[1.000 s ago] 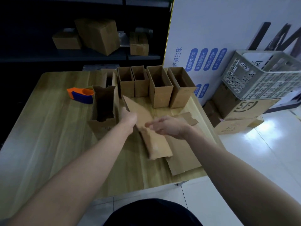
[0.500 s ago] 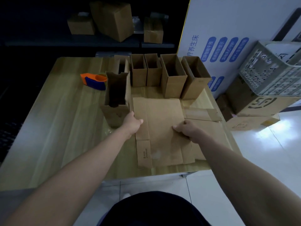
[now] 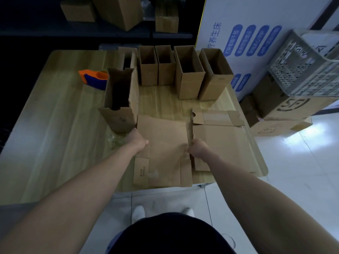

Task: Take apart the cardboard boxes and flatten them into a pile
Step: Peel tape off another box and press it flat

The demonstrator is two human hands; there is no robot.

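Brown flattened box [image 3: 165, 143] lies flat; open boxes [image 3: 190, 83] stand upright behind.

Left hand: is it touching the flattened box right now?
Touching. Head view shows the left hand on the flattened box, thumb lying across its left edge.

Left half of table [image 3: 55, 125]: bare wood, wide way in. Tape dispenser [image 3: 93, 79] sits far left. Torn open box [image 3: 119, 107] stands tight against flat cardboard [image 3: 165, 143], blocking its left side. Upright boxes [image 3: 189, 76] wall off the back, with a bare strip in front of them. Crate [image 3: 302, 74] is off the table, right.
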